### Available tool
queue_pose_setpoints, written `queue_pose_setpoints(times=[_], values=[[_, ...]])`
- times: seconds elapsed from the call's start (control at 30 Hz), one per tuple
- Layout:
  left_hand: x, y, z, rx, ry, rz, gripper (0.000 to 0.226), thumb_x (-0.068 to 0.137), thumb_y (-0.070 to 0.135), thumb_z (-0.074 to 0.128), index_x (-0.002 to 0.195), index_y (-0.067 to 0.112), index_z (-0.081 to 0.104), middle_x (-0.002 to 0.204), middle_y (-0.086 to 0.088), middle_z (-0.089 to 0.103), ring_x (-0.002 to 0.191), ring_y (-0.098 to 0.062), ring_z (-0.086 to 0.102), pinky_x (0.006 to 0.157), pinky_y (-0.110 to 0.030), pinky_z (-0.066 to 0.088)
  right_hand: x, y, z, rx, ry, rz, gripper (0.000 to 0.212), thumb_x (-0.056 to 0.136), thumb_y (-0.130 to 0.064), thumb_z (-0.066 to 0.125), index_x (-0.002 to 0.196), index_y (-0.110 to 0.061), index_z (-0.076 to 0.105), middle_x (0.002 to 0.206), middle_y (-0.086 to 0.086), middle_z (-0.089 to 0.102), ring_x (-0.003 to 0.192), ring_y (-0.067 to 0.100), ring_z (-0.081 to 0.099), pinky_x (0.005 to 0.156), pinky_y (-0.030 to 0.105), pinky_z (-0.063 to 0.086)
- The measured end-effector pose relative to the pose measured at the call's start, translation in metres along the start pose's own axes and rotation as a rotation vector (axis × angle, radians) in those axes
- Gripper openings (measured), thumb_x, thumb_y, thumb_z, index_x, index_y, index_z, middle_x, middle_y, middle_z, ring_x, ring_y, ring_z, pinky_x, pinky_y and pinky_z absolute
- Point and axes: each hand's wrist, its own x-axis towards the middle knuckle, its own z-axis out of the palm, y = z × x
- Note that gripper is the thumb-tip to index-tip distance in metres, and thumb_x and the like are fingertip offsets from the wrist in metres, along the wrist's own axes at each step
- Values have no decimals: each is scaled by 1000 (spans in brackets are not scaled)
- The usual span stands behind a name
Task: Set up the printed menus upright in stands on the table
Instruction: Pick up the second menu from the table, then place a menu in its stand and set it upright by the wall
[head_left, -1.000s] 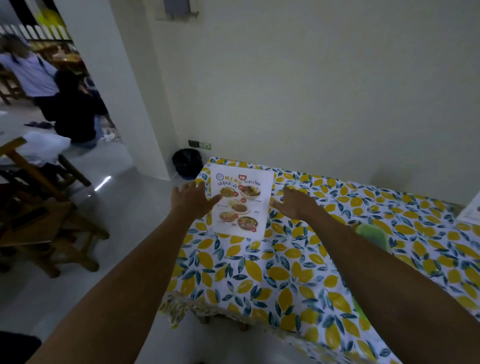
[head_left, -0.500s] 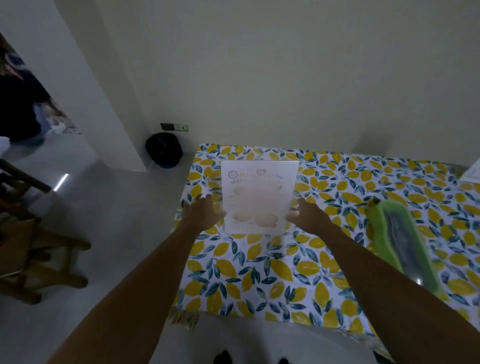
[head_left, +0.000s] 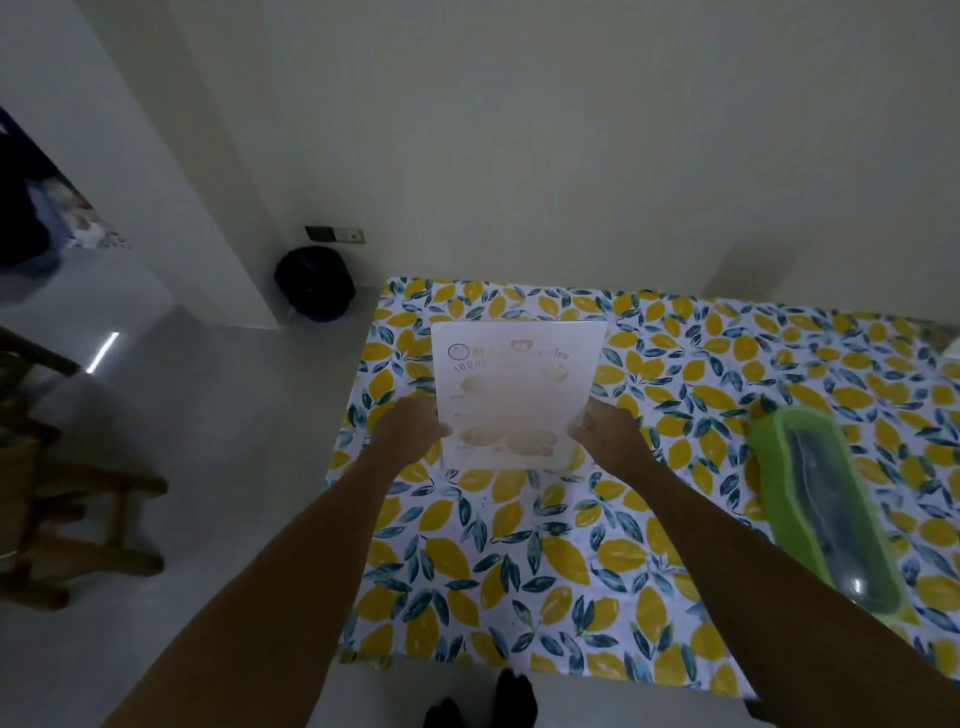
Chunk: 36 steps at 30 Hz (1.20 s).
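A printed menu (head_left: 519, 384), white with faint food pictures and a coloured heading, stands upright near the left end of the table (head_left: 519, 561), which wears a lemon-patterned cloth. My left hand (head_left: 410, 431) grips its lower left edge. My right hand (head_left: 605, 434) grips its lower right edge. Glare washes out most of the print. Whether a stand holds the sheet I cannot tell, as its bottom edge meets the cloth.
A green tray with a clear lid (head_left: 826, 509) lies on the table to the right. A black bin (head_left: 314, 283) sits on the floor by the wall. Wooden chairs (head_left: 62, 493) stand at the left. My feet (head_left: 483, 701) show below the table's edge.
The view has swung down and right, bringing the green tray into sight. My hands have closed in on the menu's lower edges, and the sheet faces me more squarely, washed out by glare.
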Motion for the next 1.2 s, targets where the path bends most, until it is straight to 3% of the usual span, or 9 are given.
queue_pose_setpoints(times=[0.1, 0.33, 0.47, 0.6, 0.73, 0.87, 1.0, 1.1, 1.2], values=[[7, 6, -13, -32, 23, -10, 29, 88, 32, 66, 105, 9, 68, 104, -10, 71, 92, -30, 67, 75, -38, 52, 13, -8, -14, -31, -20, -19, 19, 91, -20, 64, 103, -6, 59, 69, -7, 49, 83, 29, 58, 64, 28, 35], [37, 24, -65, -57, 136, 34, 35, 85, 27, 69, 116, 11, 67, 115, -13, 70, 104, -33, 65, 88, -43, 53, 61, -36, -51, 12, 23, -117, 32, 88, -19, 68, 115, -3, 62, 110, 17, 69, 101, 33, 64, 74, 31, 45], [71, 22, -104, -73, 193, 23, 33, 85, 30, 67, 112, 11, 65, 110, -14, 70, 100, -32, 66, 89, -48, 53, 103, -67, -71, 16, 17, -126, 29, 90, -21, 66, 113, -5, 61, 106, 15, 69, 97, 32, 64, 64, 25, 41], [98, 28, -145, -74, 253, 6, 30, 89, 20, 65, 111, 0, 61, 110, -21, 67, 100, -36, 64, 84, -41, 49, 143, -101, -79, -10, 65, -164, 20, 90, -21, 66, 89, -3, 57, 79, 4, 61, 88, 31, 61, 57, 23, 31], [138, 10, -178, -57, 275, -31, 30, 88, 24, 65, 112, 5, 63, 110, -16, 70, 97, -33, 67, 82, -39, 52, 188, -132, -70, -19, 75, -194, 22, 89, -21, 67, 98, -1, 61, 96, 19, 69, 93, 35, 63, 68, 26, 36], [181, -21, -197, 6, 277, -62, 34, 86, 35, 65, 112, 13, 63, 108, -12, 70, 96, -33, 67, 86, -49, 55, 231, -154, -51, -14, 79, -190, 22, 88, -21, 68, 83, -12, 49, 82, 11, 65, 90, 32, 63, 69, 27, 36], [220, -45, -202, 19, 254, -74, 35, 84, 40, 64, 113, 19, 61, 109, -8, 70, 96, -31, 67, 85, -47, 55, 271, -159, -31, -29, 66, -170, 21, 88, -22, 68, 92, -4, 58, 91, 17, 68, 89, 33, 64, 68, 26, 37], [247, -57, -201, 11, 232, -73, 35, 83, 39, 64, 114, 21, 61, 111, -7, 70, 96, -31, 68, 84, -47, 56, 294, -160, -20, -20, 72, -173, 20, 88, -20, 68, 81, -10, 53, 78, 10, 64, 82, 29, 64, 65, 23, 35], [270, -68, -197, 4, 226, -87, 36, 82, 41, 65, 113, 22, 62, 109, -7, 71, 95, -31, 69, 83, -47, 57, 310, -159, -11, -20, 74, -149, 20, 88, -18, 67, 86, 0, 58, 81, 14, 67, 75, 22, 59, 65, 23, 35]])
